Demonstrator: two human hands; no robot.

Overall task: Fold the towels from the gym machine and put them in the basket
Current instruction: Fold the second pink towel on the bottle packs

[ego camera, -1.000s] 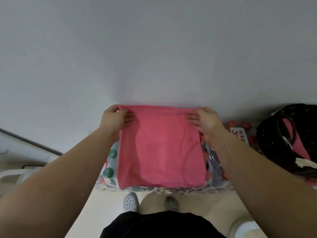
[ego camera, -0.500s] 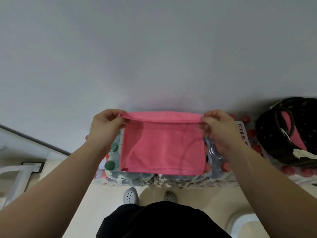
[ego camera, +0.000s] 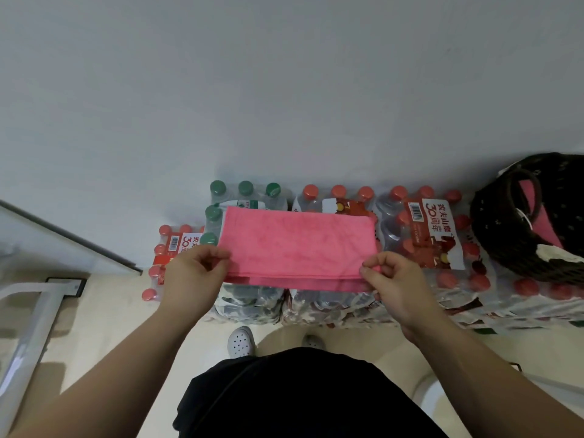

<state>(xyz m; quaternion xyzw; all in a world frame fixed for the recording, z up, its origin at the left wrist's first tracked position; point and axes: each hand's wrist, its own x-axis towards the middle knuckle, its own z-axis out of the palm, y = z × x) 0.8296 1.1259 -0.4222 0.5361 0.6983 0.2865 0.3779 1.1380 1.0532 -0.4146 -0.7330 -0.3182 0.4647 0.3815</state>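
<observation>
Pink towel (ego camera: 297, 245) now folded over, left hand (ego camera: 192, 279) and right hand (ego camera: 395, 282) pinching near corners

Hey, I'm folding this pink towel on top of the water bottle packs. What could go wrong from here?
1. The pink towel shows offset layers at its near edge; folding again may lock in a crooked stack.
2. It lies on bumpy water bottle packs, so it may sag or slide.
3. The left hand and right hand pinch only the near corners; carrying it to the basket that way could let the fold drop open.
</observation>
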